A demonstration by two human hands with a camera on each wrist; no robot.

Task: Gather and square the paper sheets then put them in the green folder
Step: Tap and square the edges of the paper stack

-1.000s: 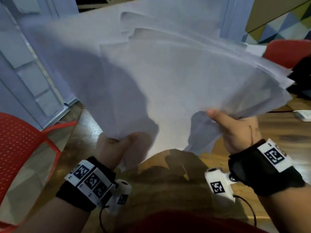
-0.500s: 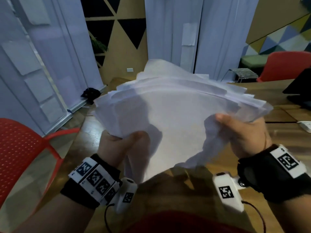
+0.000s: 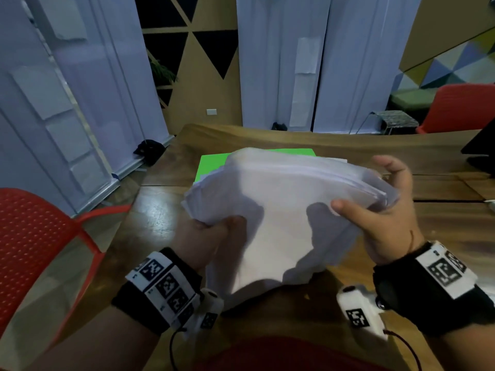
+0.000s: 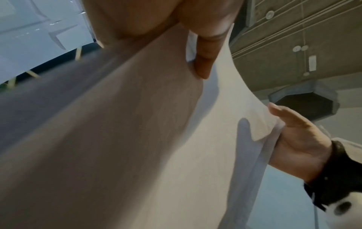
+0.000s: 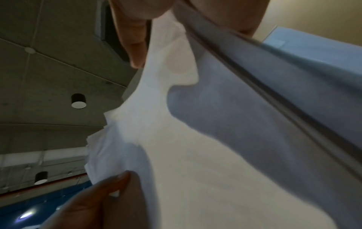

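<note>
Lowered from face height over the last second, the paper sheets (image 3: 281, 210) now sag as 1 loose bundle above the wooden table (image 3: 442, 236), uncovering the green folder (image 3: 211, 164) that was hidden behind them. My left hand (image 3: 203, 242) pinches the stack's left edge, thumb on top, fingers curled beneath. My right hand (image 3: 380, 218) has its thumb pressed on the top sheet and the palm cupped under the right edge, while the upper fingers stand half open beyond the edge.

Edges are fanned and uneven, most plainly at the stack's 9 o'clock side. With the right grip that loose and the middle drooping, sheets could slide out toward 6 o'clock, or crease at the thumbs if I tap them square too hard.

Both hands flank the bundle at 9 and 3 o'clock. Folder lies flat at 12 o'clock, beyond the stack and partly hidden by it.
</note>
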